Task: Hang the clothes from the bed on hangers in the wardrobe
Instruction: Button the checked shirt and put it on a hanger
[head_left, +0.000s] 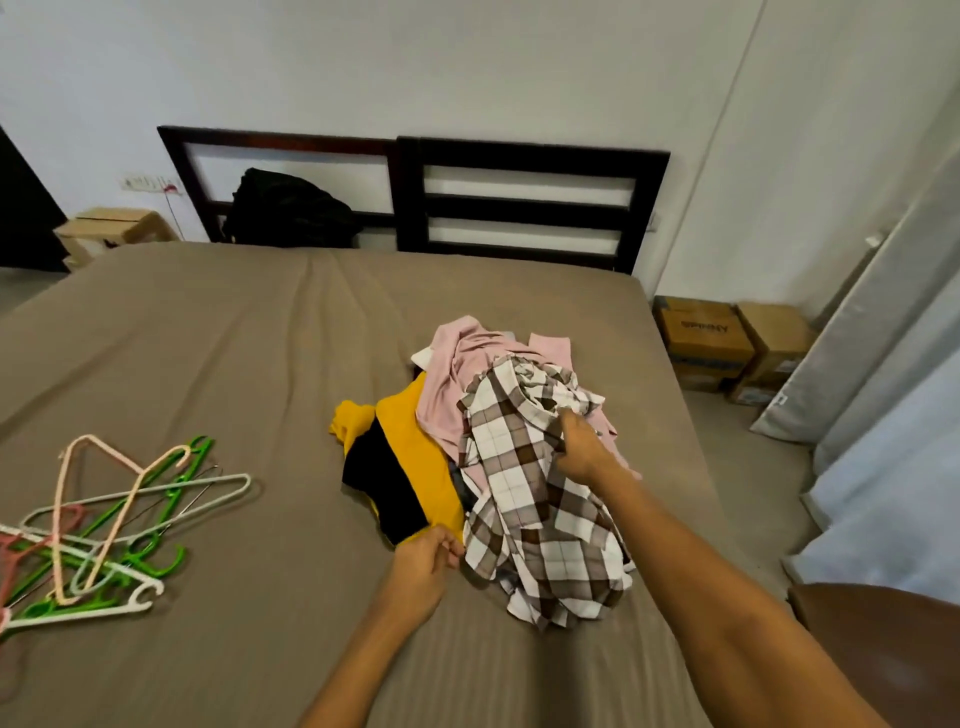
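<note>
Head view, right hand (579, 448) clutching plaid shirt (511, 467) — left hand (423, 564) pinching its hem

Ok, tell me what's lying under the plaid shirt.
Under the plaid shirt, a pink garment sticks out on the far side and a yellow-and-black garment on the left. Whatever else lies beneath is covered by the shirt.

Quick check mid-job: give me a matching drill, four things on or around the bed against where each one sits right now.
Things:
1. checked shirt
2. hangers
3. black bag
4. cardboard boxes

Places:
A. on the floor, right of the bed
B. on the bed's left side
C. gripped by the right hand
D. against the headboard

Pairs: 1-C, 2-B, 3-D, 4-A
</note>
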